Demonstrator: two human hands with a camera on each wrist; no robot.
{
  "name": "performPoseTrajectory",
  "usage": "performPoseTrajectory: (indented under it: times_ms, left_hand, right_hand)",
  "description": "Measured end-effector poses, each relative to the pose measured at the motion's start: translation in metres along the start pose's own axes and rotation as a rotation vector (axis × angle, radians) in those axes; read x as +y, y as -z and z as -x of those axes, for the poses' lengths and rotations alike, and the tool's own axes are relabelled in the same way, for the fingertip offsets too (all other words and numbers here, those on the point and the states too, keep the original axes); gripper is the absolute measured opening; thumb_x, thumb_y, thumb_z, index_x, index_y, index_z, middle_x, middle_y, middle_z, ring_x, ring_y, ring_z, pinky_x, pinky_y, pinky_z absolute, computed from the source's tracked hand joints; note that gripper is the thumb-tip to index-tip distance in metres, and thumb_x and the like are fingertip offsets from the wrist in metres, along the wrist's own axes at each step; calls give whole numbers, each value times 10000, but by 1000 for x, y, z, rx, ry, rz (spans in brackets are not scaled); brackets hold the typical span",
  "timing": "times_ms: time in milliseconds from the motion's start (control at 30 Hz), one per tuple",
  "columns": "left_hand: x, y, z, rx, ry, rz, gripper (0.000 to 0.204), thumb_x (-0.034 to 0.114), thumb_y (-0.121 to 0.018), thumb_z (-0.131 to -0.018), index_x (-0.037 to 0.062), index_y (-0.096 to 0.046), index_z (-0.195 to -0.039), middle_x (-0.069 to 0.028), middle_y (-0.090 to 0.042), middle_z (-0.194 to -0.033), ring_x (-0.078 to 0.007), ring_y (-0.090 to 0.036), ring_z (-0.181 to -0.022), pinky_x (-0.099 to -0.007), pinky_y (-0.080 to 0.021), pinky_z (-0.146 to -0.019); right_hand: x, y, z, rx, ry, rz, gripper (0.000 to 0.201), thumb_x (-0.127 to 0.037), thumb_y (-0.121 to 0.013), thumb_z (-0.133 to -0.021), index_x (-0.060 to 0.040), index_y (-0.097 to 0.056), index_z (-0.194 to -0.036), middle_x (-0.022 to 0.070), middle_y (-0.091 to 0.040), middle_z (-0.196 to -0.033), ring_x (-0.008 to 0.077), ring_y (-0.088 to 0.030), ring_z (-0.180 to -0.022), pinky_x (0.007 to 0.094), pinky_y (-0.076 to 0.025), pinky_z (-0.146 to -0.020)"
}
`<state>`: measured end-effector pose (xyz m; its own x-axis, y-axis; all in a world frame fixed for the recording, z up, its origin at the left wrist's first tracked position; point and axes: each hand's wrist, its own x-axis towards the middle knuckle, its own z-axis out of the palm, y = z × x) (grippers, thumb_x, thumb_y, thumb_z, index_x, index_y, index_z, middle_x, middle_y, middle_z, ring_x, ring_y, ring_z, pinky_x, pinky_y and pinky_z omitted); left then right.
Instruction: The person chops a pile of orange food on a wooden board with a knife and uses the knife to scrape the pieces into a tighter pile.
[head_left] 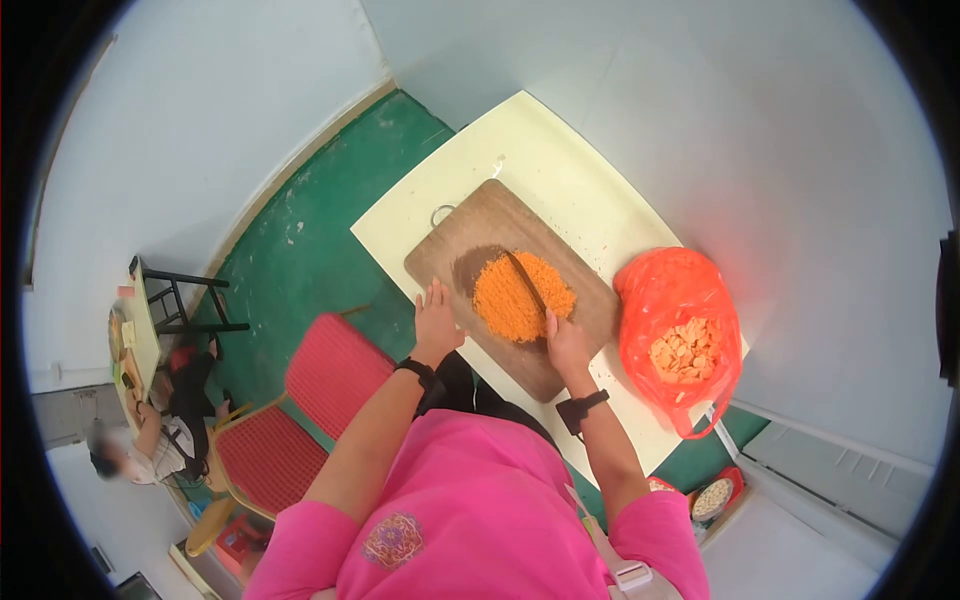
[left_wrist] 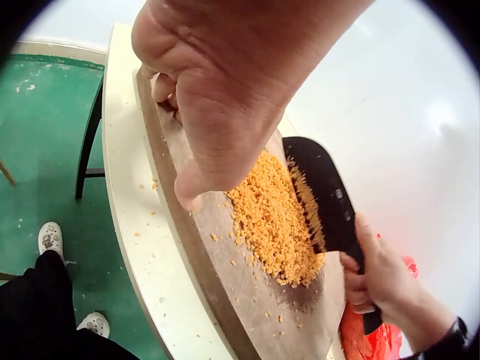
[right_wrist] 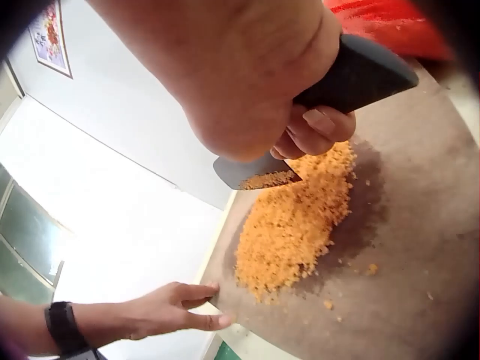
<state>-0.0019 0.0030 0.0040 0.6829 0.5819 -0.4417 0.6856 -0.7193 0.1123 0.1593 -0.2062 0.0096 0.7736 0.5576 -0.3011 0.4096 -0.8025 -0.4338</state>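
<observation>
A wooden cutting board (head_left: 495,210) lies on the pale table and bears a heap of finely chopped orange food (head_left: 508,308). My right hand (head_left: 568,348) grips the black handle (right_wrist: 364,75) of a broad, dark-bladed cleaver (left_wrist: 319,184). Its blade stands in the heap, with orange crumbs stuck to its side. At the board's near edge, my left hand (head_left: 436,322) rests with fingers extended; the left wrist view shows its thumb (left_wrist: 191,187) over the board beside the heap. Loose crumbs are scattered on the board around the heap.
To the right of the board, a red plastic bag (head_left: 648,290) holds larger orange pieces (head_left: 688,352). The table (head_left: 590,185) stands close to a wall. Red chairs (head_left: 335,370) are at my left, and farther off a person (head_left: 150,445) sits by another table.
</observation>
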Motion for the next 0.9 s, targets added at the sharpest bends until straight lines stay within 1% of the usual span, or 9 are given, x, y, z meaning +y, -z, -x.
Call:
performPoseTrajectory:
  times_ms: [167,267,400,467,600,700,800,867,900]
  left_hand:
    - [-2,0,-3,-14,4,13,1104,440,-816,-737,-34,-219,-1536,-205,-186,-1632,-313,-221,-1510,-480,-167,-1231]
    - [1,1,-1,-17,1,-3,1095,434,-816,-740,-30,-224,-1535,-204,-182,-1633,-312,-222,-1510,-477,-167,-1232]
    - [-1,4,0,-30,10,14,1091,436,-812,-747,-28,-221,-1539,-202,-179,-1635,-310,-221,-1510,-475,-165,-1232]
    - [0,4,-2,-20,8,16,1095,440,-810,-750,-30,-216,-1541,-199,-177,-1636,-309,-221,-1510,-474,-165,-1232]
    - [1,6,-2,-36,7,3,1104,431,-821,-740,-44,-219,-1535,-210,-185,-1632,-319,-227,-1507,-474,-175,-1229]
    - [1,4,2,-3,2,23,1108,413,-838,-721,-52,-234,-1526,-220,-199,-1625,-330,-240,-1502,-480,-185,-1226]
    - [2,3,-2,20,8,7,1116,419,-844,-712,-50,-239,-1524,-220,-206,-1623,-331,-249,-1498,-483,-192,-1224]
    - [1,3,-2,14,1,-12,1120,424,-845,-709,-47,-240,-1525,-220,-210,-1622,-331,-253,-1497,-485,-195,-1223]
    - [0,4,-2,10,-2,1,1120,429,-843,-710,-44,-240,-1526,-218,-212,-1622,-329,-253,-1497,-484,-197,-1223]
  right_hand:
    - [-16,19,10,66,-36,-196,566,-462,-382,-1048,-11,-705,-936,295,-676,-836,477,-662,-828,571,-520,-763]
    - [0,-3,9,1,26,-31,563,-444,-396,-1048,11,-702,-922,297,-656,-798,495,-636,-793,572,-490,-740]
    - [-3,6,13,-13,-18,-70,543,-434,-401,-1047,7,-706,-955,298,-654,-796,495,-635,-798,577,-485,-750]
    - [-9,18,17,41,-31,-143,553,-460,-377,-1049,-20,-704,-976,295,-673,-841,489,-654,-825,584,-511,-757]
    - [11,-4,16,11,-42,-39,536,-456,-386,-1047,-26,-702,-995,297,-673,-843,493,-652,-820,580,-512,-753]
    - [5,4,23,-5,-60,-85,528,-456,-396,-1044,-29,-703,-1009,299,-674,-844,496,-653,-816,580,-513,-752]
    - [3,0,27,74,-31,-172,521,-455,-401,-1043,-34,-707,-1022,302,-673,-840,495,-654,-817,580,-514,-751]
    - [6,-11,25,-21,-49,-66,517,-452,-401,-1044,-37,-709,-1027,303,-671,-832,493,-655,-809,579,-515,-739]
    - [4,-8,25,-15,-53,-70,517,-452,-401,-1044,-37,-709,-1027,303,-671,-832,493,-655,-809,579,-515,-739]
